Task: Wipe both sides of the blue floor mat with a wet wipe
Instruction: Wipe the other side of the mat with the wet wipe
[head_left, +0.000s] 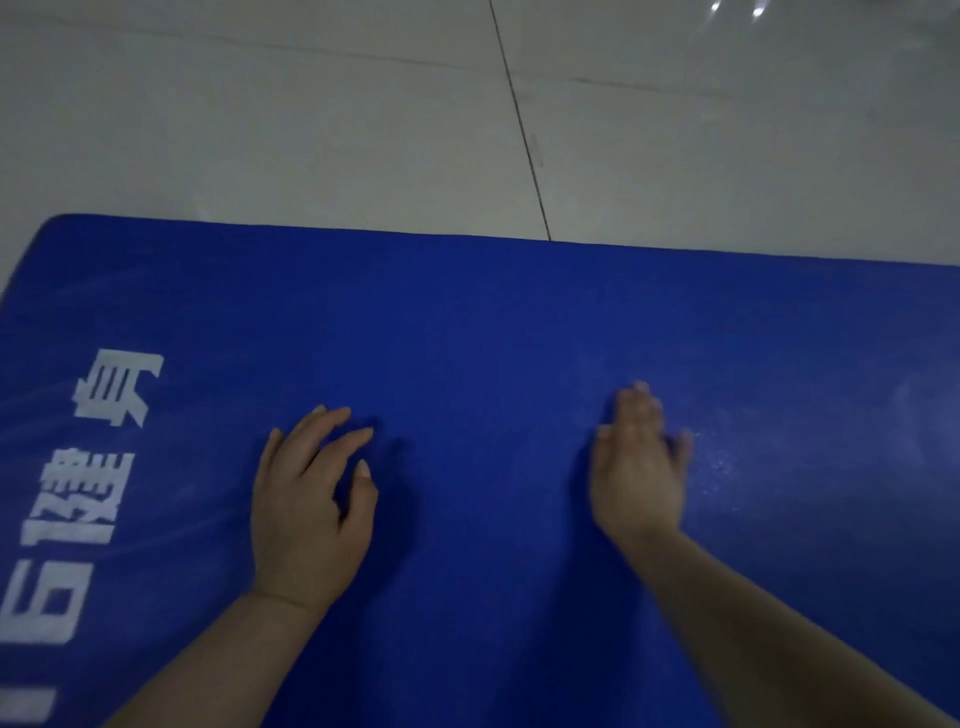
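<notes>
Lying beneath left hand (306, 512): blue mat (493, 322)

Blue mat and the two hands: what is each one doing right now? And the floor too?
blue mat: lying flat on the floor, printed side up, whitish specks near the right hand.
left hand: open, fingers spread over the mat, holding nothing.
right hand: open, blurred, no wipe visible.
tiled floor: bare, shiny.

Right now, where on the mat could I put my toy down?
The mat is bare between the left hand and the right hand, and in the strip from the fingertips to the far edge by the floor. The left end is taken up by white lettering; right of the right hand lie pale specks.
</notes>
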